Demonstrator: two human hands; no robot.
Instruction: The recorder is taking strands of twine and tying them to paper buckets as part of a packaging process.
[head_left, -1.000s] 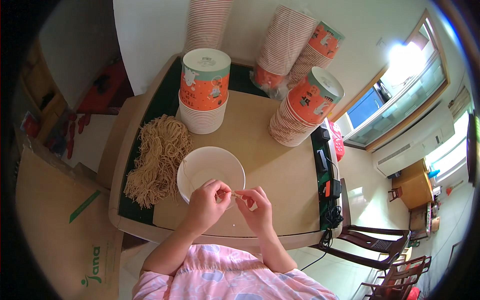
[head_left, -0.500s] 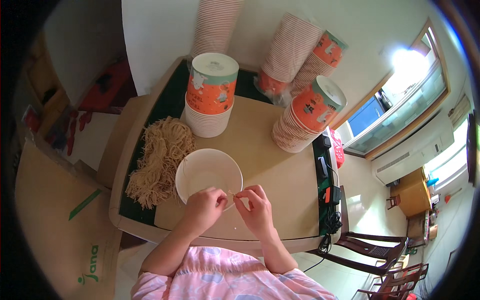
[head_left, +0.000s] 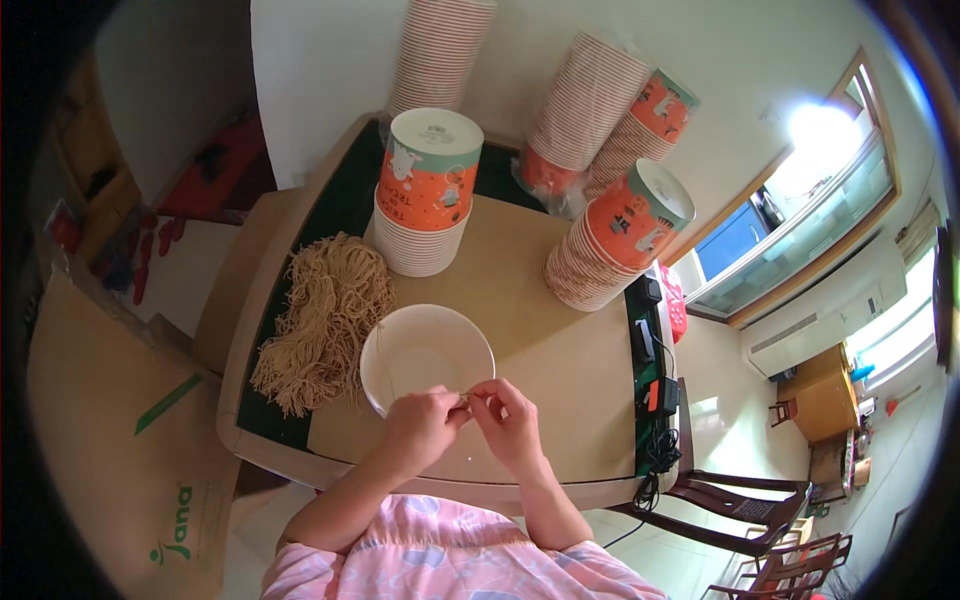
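At the near rim of a white paper bucket [head_left: 428, 338], my two hands meet with fingertips nearly touching. My left hand [head_left: 420, 428] is closed in a pinch on a short bit of beige string [head_left: 463, 400]. From the other side my right hand [head_left: 510, 428] pinches the same string between thumb and forefinger. A thin strand shows against the bucket's inner wall; where it runs under my left hand is hidden. Left of the bucket lies a loose, tangled bundle of beige string [head_left: 325, 330].
Upside-down stacks of orange-and-white paper buckets stand at the back left [head_left: 428, 190] and right [head_left: 625, 230]. Taller wrapped stacks [head_left: 580, 105] rise behind them. Black adapters and cables [head_left: 660, 398] line the table's right edge. A cardboard box [head_left: 110, 400] is at left, a dark wooden chair [head_left: 740, 500] at right.
My hands have drawn closer together over the string, the left one shifting right. The white bucket sits slightly farther right. The string bundle and stacks stay put.
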